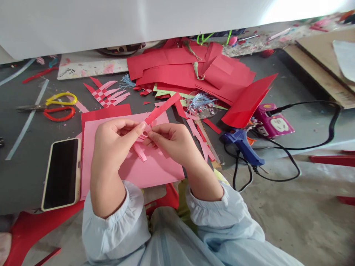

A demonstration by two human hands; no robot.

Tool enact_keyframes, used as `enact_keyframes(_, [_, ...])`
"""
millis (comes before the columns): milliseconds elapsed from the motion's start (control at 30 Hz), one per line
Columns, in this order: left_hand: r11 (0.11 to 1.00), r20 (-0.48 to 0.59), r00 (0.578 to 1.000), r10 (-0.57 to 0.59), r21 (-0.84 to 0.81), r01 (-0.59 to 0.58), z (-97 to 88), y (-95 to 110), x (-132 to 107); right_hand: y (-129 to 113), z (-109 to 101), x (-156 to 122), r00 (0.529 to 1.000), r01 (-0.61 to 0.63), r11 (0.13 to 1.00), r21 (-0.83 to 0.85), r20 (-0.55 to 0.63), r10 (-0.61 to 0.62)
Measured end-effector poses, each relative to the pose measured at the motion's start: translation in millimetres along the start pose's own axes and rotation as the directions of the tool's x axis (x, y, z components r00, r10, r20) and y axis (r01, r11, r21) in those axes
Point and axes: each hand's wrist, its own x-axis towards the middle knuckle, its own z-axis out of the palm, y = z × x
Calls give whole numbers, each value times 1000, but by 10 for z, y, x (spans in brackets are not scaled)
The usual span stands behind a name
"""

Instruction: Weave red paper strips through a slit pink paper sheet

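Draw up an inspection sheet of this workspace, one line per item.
Surface: grey table, with pale tape on it.
Work pieces: strips, red and pink; pink sheet under the hands; checkered piece lying apart.
Clutter: scissors, phone, heaped red paper, glue gun, purple box.
Hands: left hand and right hand both pinch the strips.
Cables: black cords, looped near the glue gun; one enters the purple box.
Surroundings: grey floor; white panel beyond the table.
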Motion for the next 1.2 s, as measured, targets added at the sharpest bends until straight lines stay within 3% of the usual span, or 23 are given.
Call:
enact_keyframes(400, [1000, 42, 999, -19, -20, 20, 2, -1, 20, -86, 3, -7, 994, -108, 980, 166, 50, 101])
enact_keyframes(633, [995, -88, 995, 46, -83, -54, 47, -34, 46, -78, 0, -7, 989, -104, 989, 105, 114, 92])
enact_keyframes(833, [986, -25, 998, 55, -155, -58, 57, -38, 34, -88, 14, -17, 988, -113, 989, 94, 118, 102])
enact_keyframes(967, [984, -43, 999, 29, -174, -36, 67, -8, 12, -98, 27, -15, 985, -116, 990, 84, 138, 103])
enact_keyframes(1200, [988, -40, 992, 119, -91, -123, 24, -41, 17, -9, -7, 39, 997, -10, 989, 145, -79, 21])
